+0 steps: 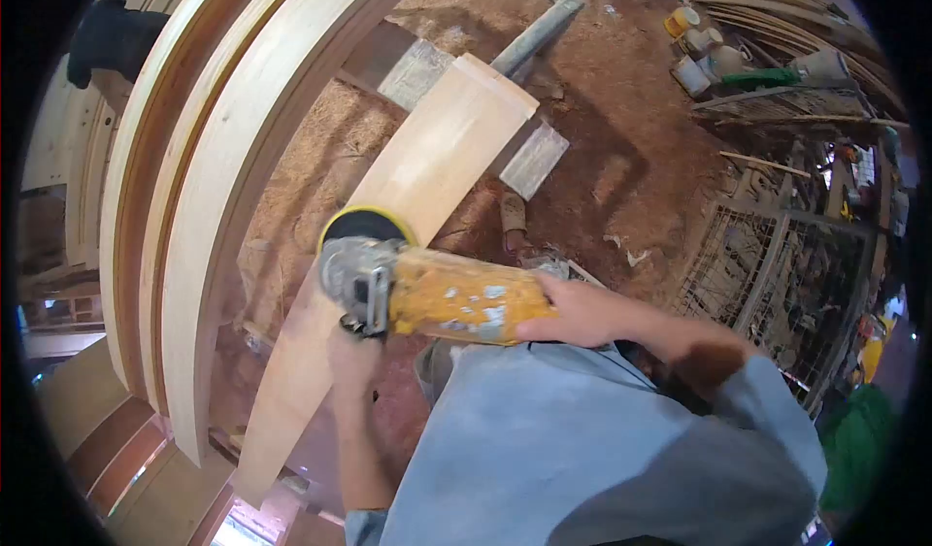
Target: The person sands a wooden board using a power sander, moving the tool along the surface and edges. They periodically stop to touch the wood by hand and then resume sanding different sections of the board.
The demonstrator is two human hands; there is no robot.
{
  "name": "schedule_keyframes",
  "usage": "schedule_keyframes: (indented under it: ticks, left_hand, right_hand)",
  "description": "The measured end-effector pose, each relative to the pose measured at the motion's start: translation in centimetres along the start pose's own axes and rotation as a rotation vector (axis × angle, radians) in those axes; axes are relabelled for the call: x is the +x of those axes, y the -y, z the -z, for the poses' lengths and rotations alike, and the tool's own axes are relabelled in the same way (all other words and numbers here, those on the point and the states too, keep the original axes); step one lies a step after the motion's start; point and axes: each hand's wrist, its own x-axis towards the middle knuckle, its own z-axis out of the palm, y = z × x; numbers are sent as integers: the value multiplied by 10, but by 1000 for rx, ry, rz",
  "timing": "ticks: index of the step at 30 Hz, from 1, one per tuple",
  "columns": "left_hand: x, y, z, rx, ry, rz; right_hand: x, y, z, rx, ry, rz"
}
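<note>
A worn yellow angle grinder [466, 294] with a metal head lies across a long pale wooden board [437, 148]. Its round sanding disc [367, 224], black with a yellow rim, sits over the board's face; exact contact is hard to see. My right hand [573, 311] is wrapped around the rear end of the grinder body. Below the metal head, my left hand [353, 354] is closed at the black side grip, its fingers partly hidden and slightly blurred. The board slants from upper right to lower left.
Several curved wooden pieces [238, 119] stand to the left. Grey-painted supports [534, 161] show under the board. Sawdust covers the brown floor [621, 129]. At right are a wire-mesh frame [748, 264], containers [694, 72], stacked strips [777, 7] and green cloth [859, 444]. Dark cloth [112, 41] hangs upper left.
</note>
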Motion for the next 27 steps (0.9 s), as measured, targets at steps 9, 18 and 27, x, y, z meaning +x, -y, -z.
schedule_keyframes:
  ticks: [9,18,27]
  left_hand:
    - [52,-209,-60,164,365,-143]
    - [79,-291,-54,296,404,-131]
    - [131,-279,-20,315,164,-119]
  right_hand:
    - [-95,-81,76,670,-254,-77]
    - [-101,-123,91,795,-348,-28]
    - [-37,-55,125,744,-313,19]
